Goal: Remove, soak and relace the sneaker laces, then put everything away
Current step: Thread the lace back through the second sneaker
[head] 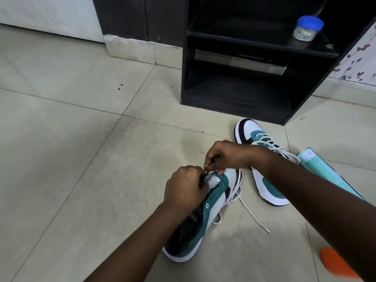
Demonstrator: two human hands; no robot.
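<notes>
Although most of the left of the frame was only pale floor tile (71,139), the work sat low in the middle. The left hand (184,187) had its fingers curled tight, pinching the lace at the front eyelets of the near sneaker (205,210) — probably to steady the shoe while the lace was worked through. Just beside it, the right hand (225,155) pinched something small at the same spot, apparently the lace tip, though what exactly it held was too small to tell. The sneaker lay on the floor with its toe pointing away, most eyelets bare, and the loose lace (252,213) trailed off to the right, so the shoe was only partly laced. Further right, the second sneaker (264,165) lay fully laced, partly behind the right forearm. Behind it stood a dark shelf unit (234,98) with a blue-lidded jar (307,28) at upper right — a likely place for putting things away. A teal box (323,167) and an orange object (335,263) lay at the right edge.
</notes>
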